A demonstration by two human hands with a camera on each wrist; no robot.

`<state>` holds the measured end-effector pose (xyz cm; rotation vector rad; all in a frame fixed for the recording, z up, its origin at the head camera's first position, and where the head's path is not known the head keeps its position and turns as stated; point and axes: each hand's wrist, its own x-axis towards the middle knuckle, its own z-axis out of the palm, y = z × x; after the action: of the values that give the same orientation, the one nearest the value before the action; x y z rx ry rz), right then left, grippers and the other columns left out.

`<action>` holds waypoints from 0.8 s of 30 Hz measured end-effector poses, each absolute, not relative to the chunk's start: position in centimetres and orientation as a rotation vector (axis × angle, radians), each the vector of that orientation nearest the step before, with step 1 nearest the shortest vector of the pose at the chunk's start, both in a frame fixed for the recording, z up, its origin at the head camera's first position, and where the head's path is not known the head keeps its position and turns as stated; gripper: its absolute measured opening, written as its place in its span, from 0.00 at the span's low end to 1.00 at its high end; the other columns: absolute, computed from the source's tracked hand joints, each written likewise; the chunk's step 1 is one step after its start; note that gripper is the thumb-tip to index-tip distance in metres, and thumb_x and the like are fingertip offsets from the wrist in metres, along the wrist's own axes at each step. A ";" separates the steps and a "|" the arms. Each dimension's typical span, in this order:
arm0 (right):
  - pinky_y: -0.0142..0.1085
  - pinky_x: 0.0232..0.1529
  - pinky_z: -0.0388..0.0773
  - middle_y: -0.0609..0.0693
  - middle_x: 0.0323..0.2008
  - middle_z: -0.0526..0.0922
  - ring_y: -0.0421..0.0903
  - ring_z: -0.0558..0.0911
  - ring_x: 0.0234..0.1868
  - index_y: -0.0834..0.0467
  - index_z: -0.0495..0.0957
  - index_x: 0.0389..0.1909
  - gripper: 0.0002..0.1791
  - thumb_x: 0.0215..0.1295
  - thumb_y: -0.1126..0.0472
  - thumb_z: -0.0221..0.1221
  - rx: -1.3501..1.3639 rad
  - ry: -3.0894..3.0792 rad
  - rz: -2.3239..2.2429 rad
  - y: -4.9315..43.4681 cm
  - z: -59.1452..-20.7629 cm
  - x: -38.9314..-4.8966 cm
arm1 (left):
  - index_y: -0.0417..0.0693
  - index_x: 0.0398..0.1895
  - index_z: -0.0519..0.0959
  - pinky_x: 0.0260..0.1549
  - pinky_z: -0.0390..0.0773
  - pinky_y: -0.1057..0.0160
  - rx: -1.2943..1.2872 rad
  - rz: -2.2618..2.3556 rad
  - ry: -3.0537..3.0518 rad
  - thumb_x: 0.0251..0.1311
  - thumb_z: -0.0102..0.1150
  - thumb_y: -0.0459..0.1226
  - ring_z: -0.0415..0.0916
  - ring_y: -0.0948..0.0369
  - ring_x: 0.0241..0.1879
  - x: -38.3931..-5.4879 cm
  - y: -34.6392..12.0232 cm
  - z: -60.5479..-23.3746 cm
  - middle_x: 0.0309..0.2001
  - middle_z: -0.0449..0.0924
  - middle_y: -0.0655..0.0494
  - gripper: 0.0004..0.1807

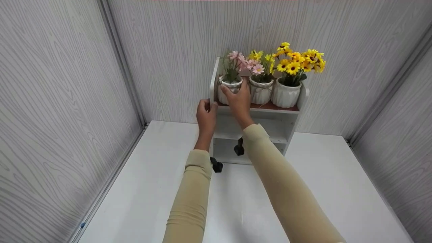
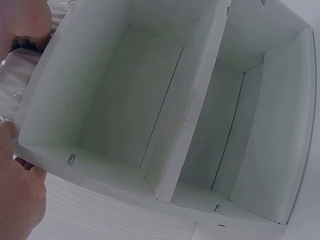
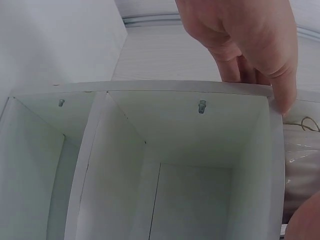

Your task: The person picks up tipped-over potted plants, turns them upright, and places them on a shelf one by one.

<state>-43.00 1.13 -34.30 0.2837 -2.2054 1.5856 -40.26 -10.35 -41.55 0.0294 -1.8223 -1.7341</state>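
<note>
A small white shelf (image 1: 249,125) stands against the back wall, with two open compartments below its top. On its reddish-brown top board are three white ribbed flower pots. My right hand (image 1: 240,101) grips the leftmost pot (image 1: 222,96), which holds pink flowers (image 1: 241,60); the thumb lies across its front and fingers reach to its right side. My left hand (image 1: 206,116) holds the left side panel (image 3: 150,86) of the shelf near the top board, its thumb at the front edge. In the left wrist view the right hand (image 2: 25,22) appears beside the pot (image 2: 17,75).
Just right of the right hand stands a pot with yellow flowers (image 1: 260,91), and beyond it one with yellow-orange flowers (image 1: 286,94). A white table (image 1: 145,189) carries the shelf. Wood-grain panels (image 1: 60,101) enclose the left, back and right. Metal pegs (image 3: 202,106) stick out inside the compartments.
</note>
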 end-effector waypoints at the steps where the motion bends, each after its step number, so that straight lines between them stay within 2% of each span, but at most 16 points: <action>1: 0.43 0.74 0.63 0.55 0.77 0.60 0.49 0.61 0.77 0.55 0.50 0.80 0.55 0.61 0.38 0.67 0.285 -2.198 1.589 1.2 -34.3 -43.0 | 0.45 0.47 0.74 0.62 0.75 0.58 0.023 -1.737 -1.820 0.73 0.54 0.42 0.74 0.59 0.58 -40.3 -10.3 -41.5 0.51 0.78 0.52 0.10; 12: 0.44 0.77 0.57 0.51 0.80 0.52 0.48 0.54 0.80 0.53 0.45 0.81 0.54 0.65 0.36 0.63 0.278 -2.255 1.573 2.3 -35.8 -42.1 | 0.45 0.47 0.74 0.61 0.75 0.57 -0.013 -1.719 -1.833 0.73 0.54 0.43 0.75 0.60 0.58 -40.5 -10.1 -41.4 0.51 0.78 0.52 0.10; 20: 0.46 0.77 0.57 0.58 0.78 0.57 0.51 0.57 0.79 0.61 0.51 0.79 0.49 0.69 0.40 0.60 0.353 -2.258 1.482 3.6 -37.4 -39.5 | 0.44 0.48 0.73 0.62 0.75 0.56 0.000 -1.716 -1.830 0.73 0.54 0.42 0.75 0.59 0.56 -40.4 -10.3 -41.9 0.51 0.78 0.51 0.11; 24: 0.49 0.75 0.60 0.59 0.76 0.61 0.54 0.60 0.77 0.62 0.56 0.77 0.44 0.71 0.41 0.58 0.400 -2.281 1.432 5.0 -38.3 -37.4 | 0.44 0.47 0.73 0.60 0.76 0.56 -0.005 -1.685 -1.833 0.73 0.54 0.42 0.75 0.59 0.54 -40.4 -10.4 -41.9 0.49 0.77 0.50 0.10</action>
<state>-37.37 4.98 -38.32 0.4003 -2.2806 1.4320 -40.41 -10.35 -41.86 -0.0050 -1.8332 -1.6852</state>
